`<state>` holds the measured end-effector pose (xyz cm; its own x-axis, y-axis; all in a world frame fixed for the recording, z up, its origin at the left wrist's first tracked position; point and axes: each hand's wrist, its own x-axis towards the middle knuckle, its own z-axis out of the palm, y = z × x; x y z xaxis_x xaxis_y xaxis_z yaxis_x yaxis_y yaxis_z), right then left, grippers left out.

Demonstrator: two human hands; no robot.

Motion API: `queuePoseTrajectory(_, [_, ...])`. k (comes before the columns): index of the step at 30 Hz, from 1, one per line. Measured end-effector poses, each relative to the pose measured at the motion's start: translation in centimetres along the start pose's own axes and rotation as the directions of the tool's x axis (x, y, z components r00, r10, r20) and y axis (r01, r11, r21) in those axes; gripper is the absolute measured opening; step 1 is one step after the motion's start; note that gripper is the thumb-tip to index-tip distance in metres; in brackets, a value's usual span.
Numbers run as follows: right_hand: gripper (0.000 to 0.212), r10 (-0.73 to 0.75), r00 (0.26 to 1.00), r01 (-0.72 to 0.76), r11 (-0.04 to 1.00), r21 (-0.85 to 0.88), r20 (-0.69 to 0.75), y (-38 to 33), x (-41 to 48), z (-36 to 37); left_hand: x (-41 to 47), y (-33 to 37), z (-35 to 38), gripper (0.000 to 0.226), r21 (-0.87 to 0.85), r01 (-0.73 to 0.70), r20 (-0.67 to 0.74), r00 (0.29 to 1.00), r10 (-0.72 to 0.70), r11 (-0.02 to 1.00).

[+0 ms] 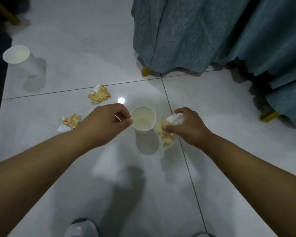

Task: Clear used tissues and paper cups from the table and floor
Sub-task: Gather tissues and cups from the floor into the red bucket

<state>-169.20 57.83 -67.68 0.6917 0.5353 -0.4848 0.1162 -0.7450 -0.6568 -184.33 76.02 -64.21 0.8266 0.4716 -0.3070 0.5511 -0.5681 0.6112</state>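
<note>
We look down on a glossy white tiled floor [229,117] crossed by dark grout lines [75,90], a lamp's reflection [121,100] at centre, and teal cloth [186,31] draping yellow-footed furniture legs [145,71] at upper right.

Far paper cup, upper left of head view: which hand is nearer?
Left. The left hand pinches the rim of the near cup, below-right of the far cup; the right hand, holding tissues, is further right.

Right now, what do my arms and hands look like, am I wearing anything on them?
No sleeves show on the left forearm or right forearm. The left hand and right hand are ungloved; no watch, bracelet or ring shows.
</note>
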Motion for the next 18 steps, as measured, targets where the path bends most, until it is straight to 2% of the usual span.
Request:
queuePoseTrajectory(1, [0.071, -0.034, 0.999, 0.035, 0.998, -0.048, 0.030, -0.3, -0.4, 0.1, -0.2, -0.4, -0.1, 0.009, 0.004, 0.011, 0.001, 1.000, -0.011, 1.000])
queuePoseTrajectory(2, [0.068, -0.084, 0.996, 0.088, 0.992, -0.095, 0.043, -0.8, -0.7, 0.4, -0.4, -0.8, -0.3, 0.009, 0.006, 0.027, -0.001, 1.000, -0.027, 1.000])
queuePoseTrajectory(5, [0.030, -0.227, 0.971, 0.238, 0.951, -0.198, 0.076, -3.5, -1.3, 2.0, -1.4, -2.9, -1.2, 0.010, -0.034, 0.101, -0.042, 0.994, -0.102, 0.994])
queuePoseTrajectory(7, [0.015, -0.280, 0.955, 0.295, 0.935, -0.198, 0.103, -5.5, -1.5, 3.3, -2.1, -4.4, -1.8, 0.009, -0.068, 0.144, -0.072, 0.986, -0.148, 0.987])
queuePoseTrajectory(14, [0.002, -0.438, 0.888, 0.456, 0.878, -0.147, 0.138, -12.4, -1.6, 9.8, -6.5, -11.9, -3.7, 0.010, -0.106, 0.288, -0.225, 0.925, -0.305, 0.952])
queuePoseTrajectory(18, [0.013, -0.384, 0.903, 0.398, 0.917, -0.040, 0.193, -14.3, -1.3, 15.1, -10.0, -17.4, -2.6, 0.022, -0.091, 0.413, -0.264, 0.868, -0.422, 0.906])
